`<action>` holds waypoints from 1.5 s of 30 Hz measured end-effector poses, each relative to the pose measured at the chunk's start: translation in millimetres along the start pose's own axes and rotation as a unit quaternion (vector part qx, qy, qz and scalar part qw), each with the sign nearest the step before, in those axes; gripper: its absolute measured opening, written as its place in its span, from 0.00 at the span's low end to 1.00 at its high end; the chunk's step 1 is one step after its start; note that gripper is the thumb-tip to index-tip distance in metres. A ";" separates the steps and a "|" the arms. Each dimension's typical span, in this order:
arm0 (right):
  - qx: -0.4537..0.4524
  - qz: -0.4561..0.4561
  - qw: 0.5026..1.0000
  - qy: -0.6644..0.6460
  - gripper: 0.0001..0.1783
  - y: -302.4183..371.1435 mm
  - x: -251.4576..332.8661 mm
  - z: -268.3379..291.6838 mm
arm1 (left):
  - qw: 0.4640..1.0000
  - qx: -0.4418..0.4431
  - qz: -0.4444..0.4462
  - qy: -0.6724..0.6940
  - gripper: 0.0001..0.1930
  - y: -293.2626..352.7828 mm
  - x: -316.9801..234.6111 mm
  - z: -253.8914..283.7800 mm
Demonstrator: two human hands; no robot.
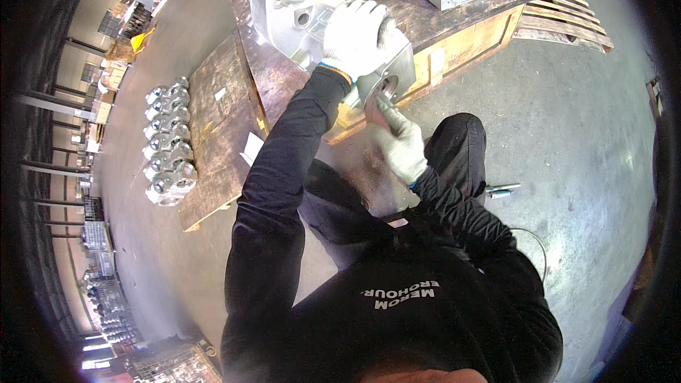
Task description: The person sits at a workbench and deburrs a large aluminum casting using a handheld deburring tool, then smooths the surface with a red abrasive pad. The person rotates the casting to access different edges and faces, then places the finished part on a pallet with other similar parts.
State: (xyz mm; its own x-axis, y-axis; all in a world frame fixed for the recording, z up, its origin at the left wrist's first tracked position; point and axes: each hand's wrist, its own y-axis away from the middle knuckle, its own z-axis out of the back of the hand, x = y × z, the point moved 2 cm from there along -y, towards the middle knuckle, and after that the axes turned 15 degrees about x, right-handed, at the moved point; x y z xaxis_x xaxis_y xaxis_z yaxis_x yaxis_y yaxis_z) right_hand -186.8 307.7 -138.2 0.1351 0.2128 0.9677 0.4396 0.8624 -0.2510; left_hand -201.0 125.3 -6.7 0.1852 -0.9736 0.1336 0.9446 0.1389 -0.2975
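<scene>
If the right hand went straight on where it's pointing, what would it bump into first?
The right hand points away and a bit left, so it would probably bump the silvery metal part first, near its round hole. It may be touching already; depth is hard to tell.

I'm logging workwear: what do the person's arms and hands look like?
The left hand and right hand wear whitish gloves. The left cuff is edged orange and blue, the right cuff blue. The sleeves are long, black and wrinkled.
</scene>
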 end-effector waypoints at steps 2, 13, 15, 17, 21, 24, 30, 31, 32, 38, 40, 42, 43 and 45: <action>0.031 -0.172 0.869 -0.462 0.22 1.4 2.5 -7.4 | 1.000 -0.007 -0.007 0.005 0.12 -0.2 -0.1 2.0; -0.084 0.091 0.974 0.190 0.25 2.5 28.4 -37.6 | 0.999 -0.032 -0.022 0.018 0.16 0.2 6.2 -2.7; 0.018 0.153 0.912 0.381 0.26 3.5 23.4 -9.9 | 0.999 -0.028 -0.030 0.031 0.16 3.9 6.3 0.1; 0.183 0.200 0.797 0.540 0.27 -9.5 20.9 42.7 | 0.998 -0.029 -0.035 0.037 0.17 6.0 6.3 2.6; 0.239 0.214 0.726 0.608 0.27 -50.6 33.4 93.8 | 0.997 -0.046 -0.024 0.049 0.18 8.1 6.7 0.6; 0.140 0.268 0.813 0.497 0.19 -42.1 41.5 51.7 | 0.997 -0.052 -0.015 0.058 0.17 6.2 8.2 -5.7; 0.190 -0.084 0.977 0.038 0.33 -8.1 26.5 28.0 | 0.988 -0.095 -0.040 0.116 0.16 14.2 10.6 3.4; 0.210 -0.001 0.969 0.130 0.33 -8.2 37.6 42.1 | 0.987 -0.080 -0.045 0.129 0.16 15.7 14.2 9.5; 0.201 -0.033 0.965 0.162 0.32 -7.6 46.9 56.2 | 0.984 -0.119 -0.055 0.117 0.17 20.6 18.5 18.3; 0.269 0.000 0.913 0.306 0.31 -44.1 133.1 75.9 | 0.955 -0.293 0.032 0.023 0.18 25.0 92.5 85.4; 0.374 -0.137 0.850 0.344 0.30 -66.7 160.8 80.8 | 0.951 -0.298 0.076 0.030 0.19 13.1 124.2 99.2; 0.493 -0.101 0.740 0.446 0.29 -86.3 191.4 88.9 | 0.961 -0.248 0.094 0.079 0.21 -0.6 145.8 97.7; 0.525 -0.069 0.721 0.448 0.29 -96.5 203.7 92.1 | 0.967 -0.220 0.105 0.080 0.22 -6.7 154.0 93.8; 0.510 -0.116 0.742 0.419 0.29 -121.4 219.1 95.3 | 0.975 -0.135 0.134 0.119 0.24 -14.8 164.7 80.4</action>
State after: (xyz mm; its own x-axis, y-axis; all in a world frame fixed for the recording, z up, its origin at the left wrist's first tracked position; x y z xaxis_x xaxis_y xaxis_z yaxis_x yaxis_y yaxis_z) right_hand -295.2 293.4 106.5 0.8534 0.0127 0.5211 -0.3066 0.8208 0.4820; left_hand -162.6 -22.5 95.7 0.3165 -0.9280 -0.1963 0.7600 0.3719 -0.5330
